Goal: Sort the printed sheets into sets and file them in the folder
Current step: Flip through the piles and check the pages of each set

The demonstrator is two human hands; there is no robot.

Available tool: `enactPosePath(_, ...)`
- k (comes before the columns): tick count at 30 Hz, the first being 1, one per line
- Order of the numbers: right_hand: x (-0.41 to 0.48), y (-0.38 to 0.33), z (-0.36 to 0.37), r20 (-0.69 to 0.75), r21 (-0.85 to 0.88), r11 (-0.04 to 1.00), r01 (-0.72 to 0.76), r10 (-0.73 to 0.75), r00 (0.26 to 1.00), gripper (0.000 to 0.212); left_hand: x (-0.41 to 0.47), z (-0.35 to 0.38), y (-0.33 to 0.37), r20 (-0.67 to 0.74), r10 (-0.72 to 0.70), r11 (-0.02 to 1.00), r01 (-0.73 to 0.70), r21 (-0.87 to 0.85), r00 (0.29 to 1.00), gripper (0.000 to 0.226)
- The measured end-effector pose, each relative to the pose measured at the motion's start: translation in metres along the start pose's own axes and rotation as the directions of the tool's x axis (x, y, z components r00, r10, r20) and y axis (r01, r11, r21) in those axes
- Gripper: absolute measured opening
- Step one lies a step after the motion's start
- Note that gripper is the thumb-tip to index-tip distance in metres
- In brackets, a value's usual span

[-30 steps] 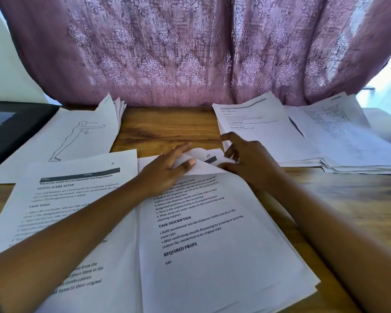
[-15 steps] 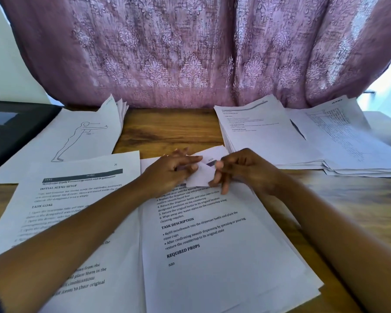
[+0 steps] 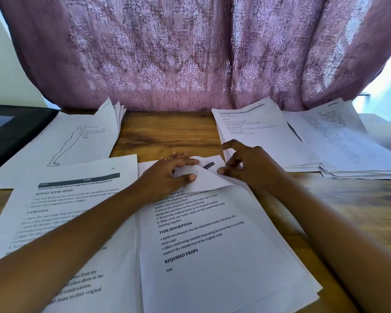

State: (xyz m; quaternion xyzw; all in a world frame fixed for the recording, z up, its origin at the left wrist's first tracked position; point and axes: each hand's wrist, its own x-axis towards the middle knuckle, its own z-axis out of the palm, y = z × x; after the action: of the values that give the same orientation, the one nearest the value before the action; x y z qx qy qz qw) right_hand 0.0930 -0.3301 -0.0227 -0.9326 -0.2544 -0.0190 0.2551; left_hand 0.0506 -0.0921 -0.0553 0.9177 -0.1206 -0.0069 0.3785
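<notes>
Printed sheets are lying in several piles across the wooden counter [image 3: 167, 134]. Nearest the person, the centre stack [image 3: 246, 279] is sitting face up, and its top sheet [image 3: 201, 236] is showing the headings "TASK DESCRIPTION" and "REQUIRED PROPS". The far corner of that top sheet is being folded back toward the person, baring its blank underside and, beneath it, a page with a dark bar.

The left hand [image 3: 167, 177] is reaching in from the left and pinching this folded corner. Its thumb is lying on the blank flap and its fingers [image 3: 185, 160] are stretching over the flap's far edge. The right hand [image 3: 248, 168] is sitting just right of the flap with its fingers curled. One fingertip is touching the flap's right tip, but whether this hand has real hold of the paper cannot be told.

Just left of the centre stack, a second pile [image 3: 66, 199] headed "INITIAL SCENE SETUP" is lying face up, and the left forearm is crossing over it. Beyond that, a pile topped by an outline drawing of a standing figure [image 3: 77, 141] is fanning upward at its far corner. The black folder [image 3: 14, 132] is lying at the far left edge, beside the drawing pile. At the far right, a text pile [image 3: 262, 136] and a pile topped by a printed table [image 3: 348, 143] are overlapping each other. A pink patterned curtain [image 3: 190, 53] is hanging behind the counter.
</notes>
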Motion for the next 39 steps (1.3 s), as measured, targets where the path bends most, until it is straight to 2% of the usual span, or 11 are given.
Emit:
enactPosePath(4, -0.001, -0.006, -0.005, -0.124, 0.199, 0.973, -0.114, 0.140, 0.982, 0.035, -0.002, -0.001, 0.008, -0.014, -0.019, 0.999, 0.018, -0.042, 1.000, 0.051)
enactPosePath(7, -0.004, -0.012, -0.009, 0.002, 0.361, 0.933, -0.006, 0.006, 1.000, 0.034, -0.005, -0.003, 0.013, -0.046, -0.028, 0.985, 0.020, -0.172, 0.999, 0.052)
enactPosePath(10, -0.006, -0.012, -0.006, 0.184, 0.290, 0.955, 0.056, -0.113, 0.976, 0.029, -0.005, -0.005, 0.012, -0.058, -0.061, 0.952, 0.041, -0.304, 0.996, 0.052)
enactPosePath(12, -0.004, -0.007, -0.006, 0.196, 0.262, 0.960, 0.101, -0.155, 0.968, 0.013, -0.005, -0.006, 0.013, -0.033, -0.066, 0.969, 0.056, -0.242, 0.997, 0.058)
enactPosePath(15, -0.004, -0.004, -0.008, 0.144, 0.335, 0.940, 0.067, -0.122, 0.982, 0.016, -0.004, -0.006, 0.016, -0.018, -0.071, 0.986, 0.068, -0.154, 0.997, 0.048)
enactPosePath(18, -0.002, 0.000, -0.004, 0.018, 0.103, 0.989, 0.106, -0.109, 0.994, 0.026, -0.003, -0.006, 0.016, 0.013, -0.036, 0.974, 0.038, -0.225, 0.999, 0.027)
enactPosePath(21, 0.000, 0.003, 0.005, 0.196, -0.131, 0.984, 0.118, -0.091, 0.976, 0.056, -0.003, -0.006, 0.014, -0.009, -0.034, 0.974, 0.031, -0.224, 0.999, 0.028)
enactPosePath(25, 0.001, 0.000, 0.008, 0.217, -0.156, 0.970, 0.184, -0.148, 0.965, 0.060, -0.002, -0.006, 0.011, -0.008, -0.037, 0.974, 0.034, -0.222, 0.999, 0.030)
enactPosePath(31, -0.004, -0.015, 0.000, -0.030, 0.045, 0.999, -0.028, 0.029, 0.999, 0.070, -0.003, -0.006, 0.013, -0.040, -0.030, 0.962, 0.017, -0.274, 0.999, 0.032)
enactPosePath(37, -0.008, -0.017, -0.003, 0.032, 0.214, 0.965, -0.152, 0.149, 0.988, 0.055, -0.007, -0.007, 0.018, -0.099, -0.061, 0.964, 0.033, -0.265, 0.993, 0.026)
enactPosePath(39, -0.004, -0.015, -0.006, 0.028, 0.209, 0.962, -0.173, 0.171, 0.985, 0.037, -0.011, -0.008, 0.022, -0.107, -0.050, 0.951, 0.015, -0.308, 0.993, 0.066)
